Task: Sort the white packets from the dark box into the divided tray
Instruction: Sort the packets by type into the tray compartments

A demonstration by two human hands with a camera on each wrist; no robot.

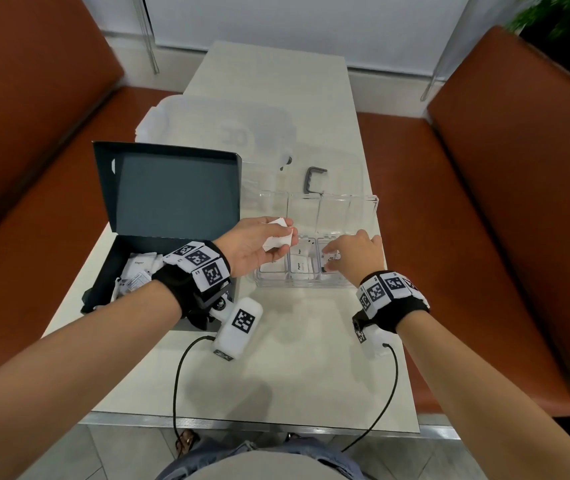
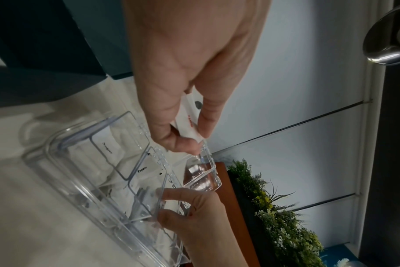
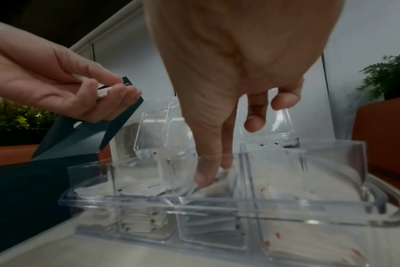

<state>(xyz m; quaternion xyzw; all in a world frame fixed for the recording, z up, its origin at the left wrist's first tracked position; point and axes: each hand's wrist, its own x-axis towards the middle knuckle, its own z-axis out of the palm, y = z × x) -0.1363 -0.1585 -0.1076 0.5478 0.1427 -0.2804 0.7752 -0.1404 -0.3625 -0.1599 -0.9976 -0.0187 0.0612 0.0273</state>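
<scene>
The dark box (image 1: 159, 244) stands open at the left with its lid up, and white packets (image 1: 138, 271) lie inside it. To its right is the clear divided tray (image 1: 304, 284), lids raised, with packets marked Sugar (image 2: 106, 150) and Pepper (image 2: 145, 169) in its compartments. My left hand (image 1: 285, 233) hovers over the tray's left end and pinches a white packet (image 1: 278, 237) with red print (image 2: 189, 122). My right hand (image 1: 330, 259) reaches down into the right compartment. There its thumb and forefinger pinch a white packet (image 1: 332, 256) low against the compartment floor (image 3: 217, 184).
A large clear plastic lid (image 1: 214, 133) and a dark handle (image 1: 313, 180) lie behind the tray. Orange bench seats (image 1: 505, 209) flank the narrow pale table (image 1: 276, 382). Black cables (image 1: 176, 382) trail from both wrist cameras over the near table edge.
</scene>
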